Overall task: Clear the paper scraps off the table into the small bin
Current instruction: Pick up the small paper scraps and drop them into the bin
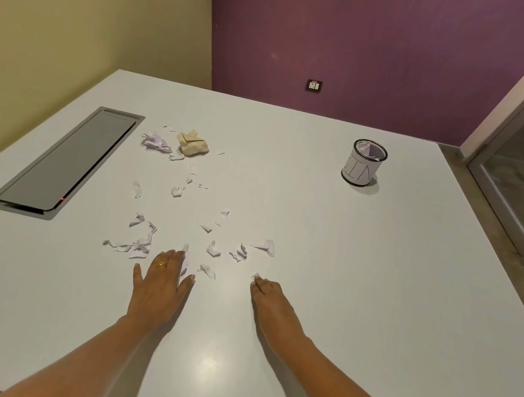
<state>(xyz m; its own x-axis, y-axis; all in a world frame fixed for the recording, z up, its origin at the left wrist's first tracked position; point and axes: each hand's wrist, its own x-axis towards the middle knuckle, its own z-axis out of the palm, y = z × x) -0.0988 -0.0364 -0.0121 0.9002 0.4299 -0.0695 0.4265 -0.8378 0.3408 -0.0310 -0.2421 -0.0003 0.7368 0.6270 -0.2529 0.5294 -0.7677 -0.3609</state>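
Both hands lie low on the white table (315, 240) at the near edge of the litter, seemingly placed to rake the nearest bits together before lifting them. The left hand (161, 282) is spread flat, fingers apart, with a gold ring (161, 264) on one finger; its fingertips touch a thin white strip, but it grips nothing. The right hand (268, 296) has its fingers drawn close together, tips just touching a tiny scrap (255, 276); whether it has pinched that scrap cannot be told.

The paper scraps (212, 248) lie in a loose band from just beyond the hands to the far left: roughly twenty white pieces, plus one crumpled white ball (155, 142) and one tan wad (193, 144) beside it. One small mesh bin (362, 163), wrapped in paper, stands upright at far right, well apart from the scraps, with some white paper already showing inside. One grey cable hatch (65, 160) is set into the table at left.
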